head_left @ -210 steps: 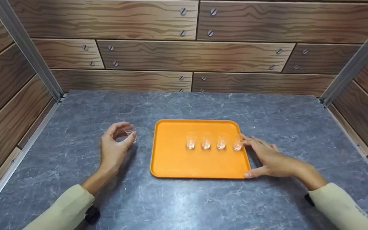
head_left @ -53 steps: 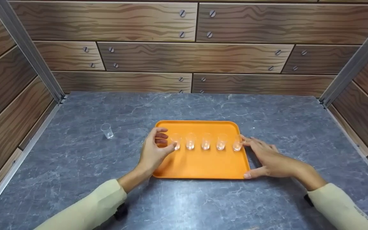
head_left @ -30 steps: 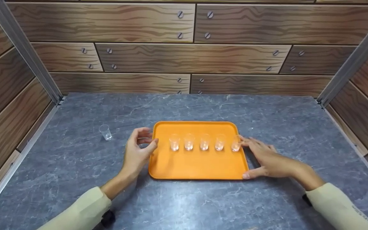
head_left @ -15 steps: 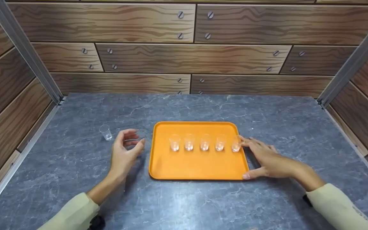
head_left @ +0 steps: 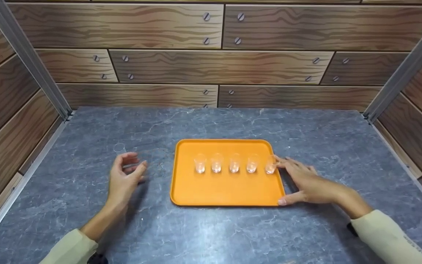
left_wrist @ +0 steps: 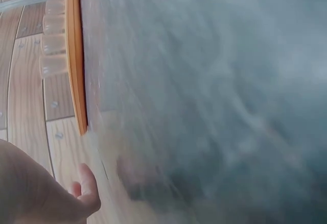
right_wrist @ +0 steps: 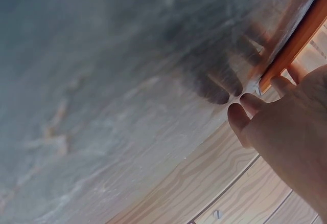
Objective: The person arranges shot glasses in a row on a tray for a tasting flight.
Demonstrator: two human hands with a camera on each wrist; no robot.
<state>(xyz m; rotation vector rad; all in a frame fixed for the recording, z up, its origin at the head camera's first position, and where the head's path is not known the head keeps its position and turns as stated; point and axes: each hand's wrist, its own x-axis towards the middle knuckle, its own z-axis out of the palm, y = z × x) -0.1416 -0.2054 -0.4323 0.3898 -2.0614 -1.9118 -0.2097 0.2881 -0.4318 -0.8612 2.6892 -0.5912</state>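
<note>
An orange tray (head_left: 225, 189) held five small clear glasses (head_left: 234, 163) in a row. A sixth glass (head_left: 119, 148) stood on the grey table (head_left: 211, 231), left; the left hand (head_left: 125, 179), empty and loosely curled, hovered just beside it. The right hand (head_left: 306, 181) lay flat, fingers straight, against the tray's right edge.

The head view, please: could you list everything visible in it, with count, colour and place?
Tray: one, orange, middle of the table.
Glasses on the tray: five, clear, in a row across the tray.
Loose glass: one, clear, on the table left of the tray, just beyond the left hand.
Table: one, grey marbled.
Walls: brown wood-grain panels, behind and at both sides.
Left hand: fingers curved, reaching at the loose glass.
Right hand: flat against the tray's right edge.
</note>
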